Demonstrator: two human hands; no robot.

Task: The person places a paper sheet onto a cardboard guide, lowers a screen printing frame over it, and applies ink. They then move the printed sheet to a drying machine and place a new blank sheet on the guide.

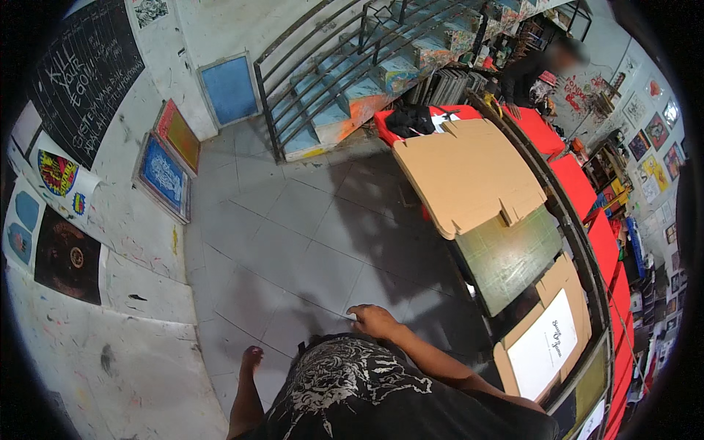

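Left of flat tan cardboard sheet [469,172]: left hand [253,357], right hand [375,321] apart, grips unclear; seemingly between steps, next likely needing rightward reach.

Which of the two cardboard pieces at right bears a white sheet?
The smaller, nearer cardboard piece: a white sheet with black lettering lies on it. The larger piece, beyond the green panel, shows bare brown.
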